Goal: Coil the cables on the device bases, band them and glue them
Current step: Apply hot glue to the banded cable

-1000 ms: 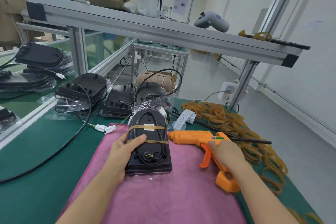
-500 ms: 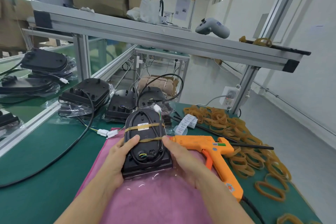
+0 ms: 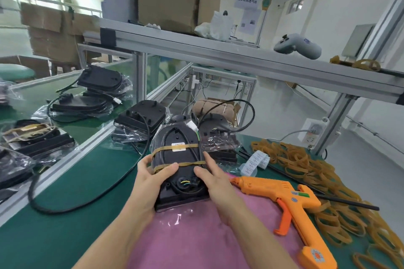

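Note:
A black device base with its cable coiled on top and two tan rubber bands across it is lifted at its far end above the pink mat. My left hand grips its left side, thumb over the lower band. My right hand holds its right side, thumb on top. The orange glue gun lies on the mat to the right, untouched.
Several unbanded black bases in plastic bags lie behind and to the left. A heap of tan rubber bands covers the green table at right. A loose black cable loops at left. An aluminium shelf rail crosses overhead.
My right hand let go of the glue gun and came onto the base's right side. Both hands have raised and tilted the base up off the mat.

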Tool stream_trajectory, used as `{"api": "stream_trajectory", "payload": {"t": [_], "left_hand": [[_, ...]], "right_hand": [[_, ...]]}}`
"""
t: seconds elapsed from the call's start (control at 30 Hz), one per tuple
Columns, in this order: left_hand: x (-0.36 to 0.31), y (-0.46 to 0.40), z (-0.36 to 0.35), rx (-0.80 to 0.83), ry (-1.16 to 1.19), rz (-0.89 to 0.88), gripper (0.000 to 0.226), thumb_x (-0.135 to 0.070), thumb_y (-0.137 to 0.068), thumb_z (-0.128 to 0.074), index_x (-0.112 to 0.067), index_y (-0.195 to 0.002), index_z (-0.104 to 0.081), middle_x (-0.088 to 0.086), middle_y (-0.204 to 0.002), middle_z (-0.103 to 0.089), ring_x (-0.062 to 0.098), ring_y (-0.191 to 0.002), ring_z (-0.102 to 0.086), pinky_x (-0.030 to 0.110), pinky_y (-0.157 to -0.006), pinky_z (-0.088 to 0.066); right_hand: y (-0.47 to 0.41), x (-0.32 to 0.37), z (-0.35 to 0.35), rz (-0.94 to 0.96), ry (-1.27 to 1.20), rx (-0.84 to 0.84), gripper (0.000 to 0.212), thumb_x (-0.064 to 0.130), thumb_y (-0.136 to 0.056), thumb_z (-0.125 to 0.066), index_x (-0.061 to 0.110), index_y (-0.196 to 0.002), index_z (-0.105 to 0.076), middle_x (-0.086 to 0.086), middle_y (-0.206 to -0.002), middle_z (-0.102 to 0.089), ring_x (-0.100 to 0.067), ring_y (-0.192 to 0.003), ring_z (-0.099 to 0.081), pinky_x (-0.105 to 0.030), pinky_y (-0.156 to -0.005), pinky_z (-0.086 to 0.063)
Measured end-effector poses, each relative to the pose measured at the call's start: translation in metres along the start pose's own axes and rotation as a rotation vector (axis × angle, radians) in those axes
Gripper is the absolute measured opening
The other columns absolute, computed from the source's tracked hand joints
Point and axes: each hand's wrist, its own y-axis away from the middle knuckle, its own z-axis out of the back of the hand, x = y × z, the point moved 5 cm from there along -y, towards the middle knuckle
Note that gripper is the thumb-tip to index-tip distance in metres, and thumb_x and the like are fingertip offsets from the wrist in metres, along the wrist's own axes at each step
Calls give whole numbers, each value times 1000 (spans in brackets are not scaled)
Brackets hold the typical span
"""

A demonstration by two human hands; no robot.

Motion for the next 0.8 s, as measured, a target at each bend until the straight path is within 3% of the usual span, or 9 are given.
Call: {"api": "stream_trajectory", "payload": {"t": [0.1,0.17,0.27,0.4,0.47,0.57,0.63,0.77,0.8], "left_hand": [[-19,-6,20,-64,5,-65,54,-10,-73,-77,-27,-117,-51,6,-98,-74,21,-76,-74,32,-54,-57],[-31,-10,38,-114,13,-96,41,-8,-78,-75,-33,-103,-56,3,-91,-76,22,-74,-74,32,-53,-57],[-49,-15,67,-210,20,-125,37,-9,-78,-76,-24,-108,-61,8,-93,-76,29,-78,-74,37,-57,-58],[-72,-20,103,-317,32,-156,32,-8,-79,-75,-19,-107,-64,12,-90,-75,29,-74,-73,38,-55,-57],[-85,-23,119,-371,41,-180,30,-7,-80,-74,-19,-105,-64,11,-88,-75,28,-71,-73,38,-54,-57],[-107,-31,140,-450,46,-203,30,-5,-81,-73,-14,-108,-64,15,-93,-73,28,-73,-72,39,-59,-58],[-119,-37,153,-503,50,-212,33,-5,-81,-72,-11,-112,-63,16,-96,-72,29,-74,-70,40,-62,-59],[-137,-51,181,-600,71,-204,33,-4,-81,-72,-10,-111,-60,16,-90,-70,31,-71,-68,38,-53,-58],[-142,-56,188,-622,74,-207,36,-3,-80,-71,-8,-114,-58,17,-94,-69,33,-76,-68,40,-58,-59]], "right_hand": [[-13,12,-26,-1,23,60,52,33,-98,-52,43,-144,-31,23,-130,-48,15,-105,-52,-4,-83,-44],[-23,19,-47,-10,91,113,53,39,-99,-48,38,-148,-29,14,-146,-34,7,-121,-42,-11,-96,-38],[-36,30,-81,3,173,192,54,48,-97,-46,40,-148,-27,11,-146,-38,3,-120,-40,-17,-99,-32],[-50,41,-127,4,181,245,62,52,-97,-45,37,-151,-20,8,-150,-34,-11,-131,-38,-37,-113,-33],[-55,45,-150,21,146,276,58,50,-98,-44,37,-150,-23,6,-152,-31,-12,-135,-35,-33,-111,-30],[-58,52,-183,86,88,336,42,42,-96,-53,47,-133,-34,14,-134,-32,4,-114,-40,-19,-95,-31],[-63,56,-201,127,100,353,46,35,-94,-60,48,-128,-31,13,-127,-28,9,-104,-37,-15,-92,-28],[-80,64,-236,193,205,339,66,28,-95,-58,24,-150,-22,2,-148,-21,-12,-132,-29,-25,-108,-24],[-85,66,-245,198,233,337,69,26,-96,-56,22,-152,-16,1,-152,-17,-15,-137,-25,-28,-113,-21]]}}
